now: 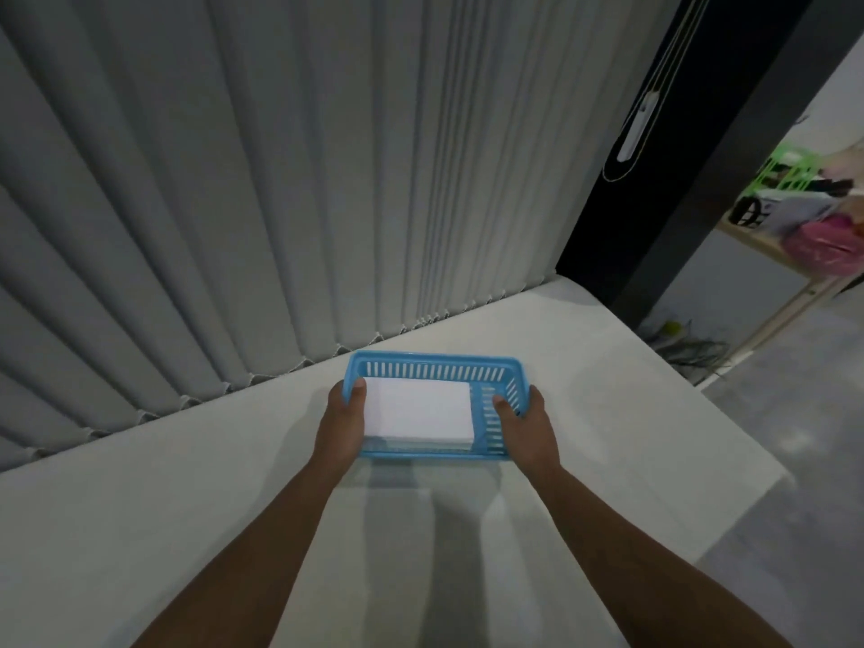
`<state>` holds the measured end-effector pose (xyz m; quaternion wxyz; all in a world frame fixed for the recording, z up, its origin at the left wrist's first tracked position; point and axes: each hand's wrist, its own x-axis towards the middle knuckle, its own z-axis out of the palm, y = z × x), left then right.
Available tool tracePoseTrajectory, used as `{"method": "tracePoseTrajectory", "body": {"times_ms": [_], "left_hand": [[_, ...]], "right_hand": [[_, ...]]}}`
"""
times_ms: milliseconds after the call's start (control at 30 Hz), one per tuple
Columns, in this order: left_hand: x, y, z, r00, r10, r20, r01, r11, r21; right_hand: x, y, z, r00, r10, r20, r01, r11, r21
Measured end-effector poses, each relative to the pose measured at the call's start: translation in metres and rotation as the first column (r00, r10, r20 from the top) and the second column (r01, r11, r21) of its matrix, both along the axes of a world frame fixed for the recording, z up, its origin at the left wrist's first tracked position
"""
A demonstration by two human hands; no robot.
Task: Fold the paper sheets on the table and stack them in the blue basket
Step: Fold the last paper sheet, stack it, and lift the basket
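A blue slotted plastic basket (435, 367) sits on the white table (187, 507), near its far edge. Inside it lies a stack of folded white paper sheets (418, 413), pushed toward the left side. My left hand (343, 423) grips the basket's left rim, thumb hooked inside against the paper. My right hand (526, 423) grips the right rim, thumb inside on the slotted wall. Both forearms reach in from the bottom of the view.
Grey vertical blinds (280, 180) hang right behind the table's far edge. The table ends at the right (729, 465), with grey floor beyond. A dark pillar (692, 189) and a wooden shelf with coloured items (804, 226) stand at the far right.
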<state>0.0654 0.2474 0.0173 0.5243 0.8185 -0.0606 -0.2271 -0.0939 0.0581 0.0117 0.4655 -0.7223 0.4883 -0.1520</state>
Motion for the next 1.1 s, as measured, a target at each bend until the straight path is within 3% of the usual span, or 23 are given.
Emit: {"method": "tracePoseTrajectory", "body": {"times_ms": [367,533,800,1100], "left_hand": [[-0.01,-0.174,-0.013,0.967,0.057,-0.248,-0.096,0.985,-0.147],[0.009,-0.228,-0.019,0.946,0.096,-0.309,-0.159,0.97,-0.184],[0.019,-0.265,-0.048,0.887,0.157,-0.434,-0.283,0.928,-0.243],[0.0,-0.265,-0.054,0.865,0.183,-0.467,-0.321,0.917,-0.237]], "right_hand": [[0.036,-0.231,0.012,0.966,0.206,-0.157,-0.207,0.978,0.01],[0.07,-0.295,0.006,0.957,0.27,-0.109,-0.261,0.961,0.088],[0.093,-0.341,-0.014,0.949,0.291,-0.121,-0.263,0.944,0.201],[0.09,-0.337,-0.02,0.915,0.339,-0.217,-0.318,0.94,0.125]]}}
